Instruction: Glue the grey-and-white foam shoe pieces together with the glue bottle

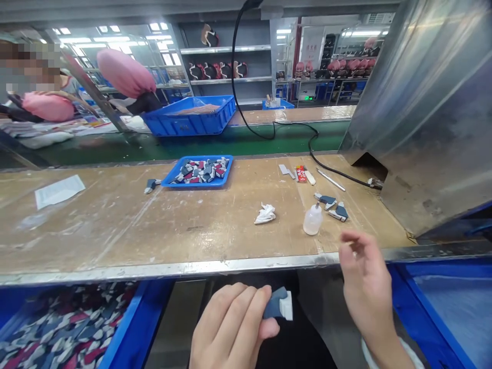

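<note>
My left hand (234,328) is low in front of the bench edge, fingers pinched round a small blue-and-white plastic part (278,304). My right hand (365,287) hovers at the bench's near edge, fingers loosely curled and blurred, with nothing visible in them. Just beyond it stands a small clear glue bottle (312,219), with two more blue-and-white parts (333,206) beside it. A crumpled white scrap (265,213) lies mid-bench.
A blue tray (173,177) of several small parts sits at the back of the wooden bench (154,225). Blue bins (126,333) hang below at left and right. A metal housing (430,113) fills the right. A green conveyor (230,141), blue crate (192,120) and a person (42,97) lie beyond.
</note>
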Action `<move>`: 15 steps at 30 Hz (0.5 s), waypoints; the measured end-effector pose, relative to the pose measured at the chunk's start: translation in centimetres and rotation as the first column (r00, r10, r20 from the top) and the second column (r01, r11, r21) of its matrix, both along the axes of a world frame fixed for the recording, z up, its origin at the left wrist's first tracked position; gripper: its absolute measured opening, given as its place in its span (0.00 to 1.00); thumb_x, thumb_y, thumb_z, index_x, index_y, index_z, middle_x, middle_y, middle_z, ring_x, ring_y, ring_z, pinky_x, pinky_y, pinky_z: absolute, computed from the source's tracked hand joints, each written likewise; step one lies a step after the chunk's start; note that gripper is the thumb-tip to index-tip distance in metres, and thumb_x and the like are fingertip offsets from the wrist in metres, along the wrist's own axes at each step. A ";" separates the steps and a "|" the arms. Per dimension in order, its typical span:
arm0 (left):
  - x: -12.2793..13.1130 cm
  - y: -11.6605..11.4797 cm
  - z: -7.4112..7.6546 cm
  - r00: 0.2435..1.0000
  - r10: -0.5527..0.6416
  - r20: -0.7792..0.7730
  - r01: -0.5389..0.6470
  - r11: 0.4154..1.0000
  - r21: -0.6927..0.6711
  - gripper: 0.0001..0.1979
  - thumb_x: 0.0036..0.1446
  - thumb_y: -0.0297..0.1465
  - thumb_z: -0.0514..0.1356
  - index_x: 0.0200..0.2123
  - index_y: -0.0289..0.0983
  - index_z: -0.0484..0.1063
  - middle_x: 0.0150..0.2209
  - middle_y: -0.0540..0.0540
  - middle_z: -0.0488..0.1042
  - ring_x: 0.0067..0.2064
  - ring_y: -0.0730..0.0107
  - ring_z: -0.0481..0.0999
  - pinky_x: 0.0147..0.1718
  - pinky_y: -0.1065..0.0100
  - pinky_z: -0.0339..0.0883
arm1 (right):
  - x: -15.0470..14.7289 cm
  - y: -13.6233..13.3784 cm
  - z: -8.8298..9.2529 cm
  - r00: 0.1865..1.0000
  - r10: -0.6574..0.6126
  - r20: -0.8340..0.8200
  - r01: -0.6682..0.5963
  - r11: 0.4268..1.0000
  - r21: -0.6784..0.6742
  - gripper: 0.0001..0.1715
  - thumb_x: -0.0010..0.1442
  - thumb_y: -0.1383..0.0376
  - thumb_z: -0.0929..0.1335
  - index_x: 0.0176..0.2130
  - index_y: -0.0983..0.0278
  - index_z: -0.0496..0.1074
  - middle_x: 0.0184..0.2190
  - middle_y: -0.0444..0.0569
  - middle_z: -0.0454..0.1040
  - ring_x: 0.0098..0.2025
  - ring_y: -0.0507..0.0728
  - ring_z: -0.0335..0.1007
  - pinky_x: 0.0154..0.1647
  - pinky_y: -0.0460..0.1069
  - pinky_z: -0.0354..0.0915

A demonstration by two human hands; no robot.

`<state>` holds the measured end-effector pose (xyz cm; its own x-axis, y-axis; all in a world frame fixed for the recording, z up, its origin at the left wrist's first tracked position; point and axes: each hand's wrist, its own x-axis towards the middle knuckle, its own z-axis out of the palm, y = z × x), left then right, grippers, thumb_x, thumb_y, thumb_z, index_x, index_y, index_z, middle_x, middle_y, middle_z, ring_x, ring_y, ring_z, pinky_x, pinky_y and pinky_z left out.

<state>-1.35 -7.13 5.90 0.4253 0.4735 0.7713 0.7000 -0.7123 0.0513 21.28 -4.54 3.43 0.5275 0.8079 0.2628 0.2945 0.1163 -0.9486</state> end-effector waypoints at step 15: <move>1.1 -1.8 1.2 0.973 -0.230 0.015 0.228 0.971 0.069 0.16 0.72 0.28 0.51 0.37 0.34 0.79 0.33 0.47 0.80 0.39 0.68 0.80 0.48 0.66 0.77 | -3.2 -7.4 -1.6 0.104 0.397 -0.912 -0.884 0.457 0.098 0.34 0.31 0.51 0.85 0.29 0.68 0.72 0.21 0.41 0.67 0.25 0.50 0.70 0.31 0.45 0.69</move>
